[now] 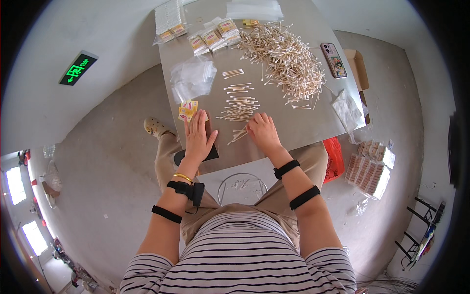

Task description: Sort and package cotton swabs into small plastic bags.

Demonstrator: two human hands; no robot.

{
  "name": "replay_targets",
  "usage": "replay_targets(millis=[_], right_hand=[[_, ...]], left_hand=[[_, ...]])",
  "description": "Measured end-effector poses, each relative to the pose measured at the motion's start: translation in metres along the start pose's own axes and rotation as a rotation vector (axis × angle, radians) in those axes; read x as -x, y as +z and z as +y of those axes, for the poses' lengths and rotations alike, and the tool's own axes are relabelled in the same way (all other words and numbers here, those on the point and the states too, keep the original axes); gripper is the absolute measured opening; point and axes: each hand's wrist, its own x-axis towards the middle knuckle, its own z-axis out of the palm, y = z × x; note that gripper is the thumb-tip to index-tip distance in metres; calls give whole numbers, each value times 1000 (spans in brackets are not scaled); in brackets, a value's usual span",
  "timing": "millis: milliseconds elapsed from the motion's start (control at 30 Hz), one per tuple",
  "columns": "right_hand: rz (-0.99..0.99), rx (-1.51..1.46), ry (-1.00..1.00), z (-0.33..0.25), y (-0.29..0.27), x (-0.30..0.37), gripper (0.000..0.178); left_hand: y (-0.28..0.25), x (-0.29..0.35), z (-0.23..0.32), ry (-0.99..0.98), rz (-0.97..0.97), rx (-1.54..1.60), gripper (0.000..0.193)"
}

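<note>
My left hand point(197, 138) lies with its fingers stretched out at the near left edge of the table, over a dark flat object whose kind I cannot make out. Its fingertips are next to yellow-and-white printed cards point(188, 110). Opposite it, my right hand point(264, 133) is curled, its fingers closed on the ends of a few cotton swabs point(238, 135); the fingertips are partly hidden. Just beyond, small groups of loose cotton swabs point(241, 106) lie in rows between the hands. A large heap of cotton swabs point(289, 59) spreads over the far right of the table.
Clear plastic bags point(193, 78) lie at the table's left. Filled swab packs point(214, 37) and a bundle point(170, 19) stand at the far left. A phone point(334, 61) sits at the right edge. A red bag point(333, 159) and stacked packs point(368, 169) are below, right.
</note>
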Motion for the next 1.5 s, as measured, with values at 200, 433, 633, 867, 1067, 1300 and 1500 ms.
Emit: replay_targets(millis=[200,433,633,867,1067,1300,1500], right_hand=[[-31,-101,30,-1,-2,-11,5],[11,-85,-11,-1,-6,-21,4],[-72,-44,-82,0,-5,-28,3],[-115,-45,-52,1,-12,-23,6],[-129,3,-17,-1,-8,-26,6],[23,-99,193,12,-21,-11,12],[76,-162,293,21,-20,13,13]], left_hand=[[7,14,44,187,30,110,74],[23,6,60,117,114,128,60],[23,-8,49,130,87,100,56],[18,-18,32,90,117,122,62],[23,-13,48,172,69,81,63],[45,-19,64,242,-127,-99,84],[52,-39,62,249,-84,-115,85]])
